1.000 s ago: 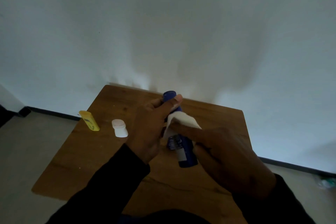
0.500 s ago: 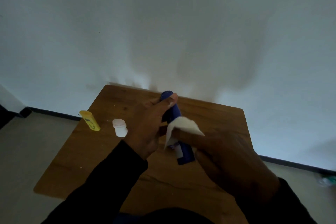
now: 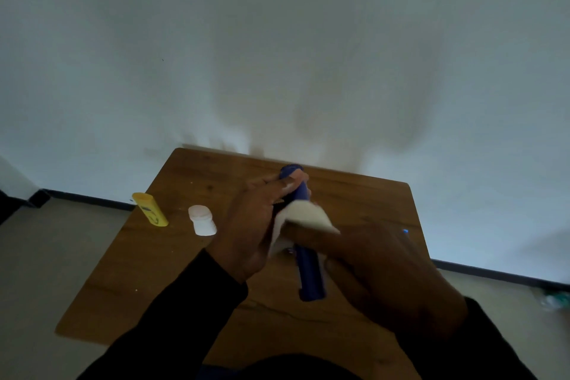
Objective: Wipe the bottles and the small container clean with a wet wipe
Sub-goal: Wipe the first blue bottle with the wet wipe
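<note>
- Left hand (image 3: 256,225) fingers grip the blue bottle (image 3: 310,271); right hand (image 3: 385,274) fingers pinch the wet wipe (image 3: 303,216) against it.
- Yellow bottle (image 3: 150,209) and white container (image 3: 202,220) stand left, apart.
- Wooden surface (image 3: 148,271), white wall (image 3: 277,40) behind.

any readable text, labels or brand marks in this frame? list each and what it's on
None can be read.
yellow bottle: dark oval mark and squiggle on its side, too small and blurred to read.
blue bottle: label mostly covered by the wet wipe and the hands; the visible part shows no legible print.
small white container: no text visible.
</note>
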The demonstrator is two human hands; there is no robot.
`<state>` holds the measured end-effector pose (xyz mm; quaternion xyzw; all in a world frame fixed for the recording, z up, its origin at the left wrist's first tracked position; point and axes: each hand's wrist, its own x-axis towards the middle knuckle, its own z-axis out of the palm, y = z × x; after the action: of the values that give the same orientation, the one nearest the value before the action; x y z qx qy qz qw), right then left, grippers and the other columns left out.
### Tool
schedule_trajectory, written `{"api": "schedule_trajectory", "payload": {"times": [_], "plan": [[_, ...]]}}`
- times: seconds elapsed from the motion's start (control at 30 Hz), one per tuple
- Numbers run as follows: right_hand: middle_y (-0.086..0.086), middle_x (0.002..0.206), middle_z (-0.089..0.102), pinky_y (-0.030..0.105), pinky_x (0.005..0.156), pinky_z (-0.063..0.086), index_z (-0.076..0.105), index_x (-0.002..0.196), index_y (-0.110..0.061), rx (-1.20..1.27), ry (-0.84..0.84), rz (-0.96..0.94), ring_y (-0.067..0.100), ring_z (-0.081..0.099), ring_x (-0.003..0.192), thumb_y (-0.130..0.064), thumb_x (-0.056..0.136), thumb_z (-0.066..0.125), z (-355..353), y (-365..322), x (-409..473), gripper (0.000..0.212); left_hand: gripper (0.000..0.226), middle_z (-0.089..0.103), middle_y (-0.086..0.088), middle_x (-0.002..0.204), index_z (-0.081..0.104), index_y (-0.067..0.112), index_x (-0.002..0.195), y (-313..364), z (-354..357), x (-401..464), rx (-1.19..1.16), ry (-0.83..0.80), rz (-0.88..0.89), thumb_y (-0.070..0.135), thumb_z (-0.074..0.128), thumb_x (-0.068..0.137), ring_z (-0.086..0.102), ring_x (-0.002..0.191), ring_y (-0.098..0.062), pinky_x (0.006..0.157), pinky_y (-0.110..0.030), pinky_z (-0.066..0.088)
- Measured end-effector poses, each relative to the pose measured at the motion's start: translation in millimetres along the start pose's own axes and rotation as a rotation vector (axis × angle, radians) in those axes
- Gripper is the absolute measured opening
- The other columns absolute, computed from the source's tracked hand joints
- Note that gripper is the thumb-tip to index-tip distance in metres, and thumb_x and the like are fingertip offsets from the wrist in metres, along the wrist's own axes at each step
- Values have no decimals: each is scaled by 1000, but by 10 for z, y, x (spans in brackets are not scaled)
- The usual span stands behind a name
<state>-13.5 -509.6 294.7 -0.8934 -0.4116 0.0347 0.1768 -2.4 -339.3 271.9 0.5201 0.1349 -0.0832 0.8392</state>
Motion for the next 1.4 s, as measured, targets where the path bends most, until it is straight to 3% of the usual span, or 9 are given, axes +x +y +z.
{"api": "schedule_trajectory", "payload": {"times": [0.1, 0.23, 0.33, 0.5, 0.73, 0.93, 1.03, 1.33, 1.4], "plan": [[-16, 79, 65, 35, 56, 52, 33, 135, -46, 38, 138, 17, 4, 56, 60, -36, 88, 30, -12, 135, 94, 48, 47, 69, -15, 97, 70, 7, 109, -57, 38, -59, -29, -83, -54, 42, 54, 80, 66, 80, -25, 67, -37, 57], [-9, 90, 70, 36, 62, 53, 21, 142, -49, 2, 174, 23, 9, 63, 67, -38, 91, 25, 41, 194, 171, 52, 65, 71, -16, 105, 71, 13, 112, -51, 33, -114, -61, -150, -86, 65, 38, 91, 67, 90, -29, 77, -45, 57], [-10, 92, 70, 34, 67, 53, 18, 142, -51, 4, 137, 57, 9, 66, 72, -42, 91, 22, 105, 195, 184, 52, 56, 70, -16, 108, 71, 14, 110, -76, 59, -161, 24, -169, 1, 57, 39, 93, 67, 95, -31, 82, -45, 57], [-19, 77, 58, 34, 62, 53, 33, 140, -43, 4, 235, 117, 3, 54, 62, -40, 89, 25, 86, 214, 150, 51, 39, 70, -12, 86, 69, 11, 108, -49, 37, -191, 47, -131, 73, 39, 44, 97, 68, 69, -19, 60, -28, 56], [-9, 102, 68, 37, 76, 54, 30, 140, -43, 36, 210, 115, 10, 65, 83, -41, 92, 25, 65, 195, 151, 48, 40, 71, -8, 74, 73, 13, 91, -67, 54, -206, 9, -116, 56, 35, 40, 97, 68, 60, -17, 53, -26, 55], [-31, 70, 47, 21, 60, 49, 31, 137, -45, 24, 163, 85, -5, 50, 59, -41, 87, 26, 25, 141, 33, 50, 58, 64, -6, 55, 75, 17, 67, 9, 15, -138, 53, -71, 77, 44, 35, 100, 62, 45, -14, 44, -22, 51], [-34, 66, 37, 20, 56, 45, 30, 136, -45, 54, 166, 53, -6, 46, 55, -38, 86, 29, 12, 132, 46, 51, 58, 66, -9, 63, 78, 19, 75, -2, -9, -130, 47, -110, 57, 49, 34, 99, 65, 52, -17, 51, -25, 54], [-31, 79, 59, 20, 62, 49, 31, 134, -60, 224, 115, 23, -1, 59, 69, -35, 87, 32, 17, 105, 72, 54, 63, 61, -18, 76, 63, 4, 121, 3, -194, -61, -97, -305, -117, 52, 29, 99, 63, 60, -24, 55, -28, 55], [-20, 78, 63, 27, 61, 51, 29, 131, -64, 233, 151, 39, 4, 61, 68, -36, 88, 30, 62, 132, 120, 51, 65, 63, -17, 73, 68, 2, 109, 10, -233, -79, -156, -333, -179, 53, 30, 98, 64, 59, -22, 53, -26, 56]]}}
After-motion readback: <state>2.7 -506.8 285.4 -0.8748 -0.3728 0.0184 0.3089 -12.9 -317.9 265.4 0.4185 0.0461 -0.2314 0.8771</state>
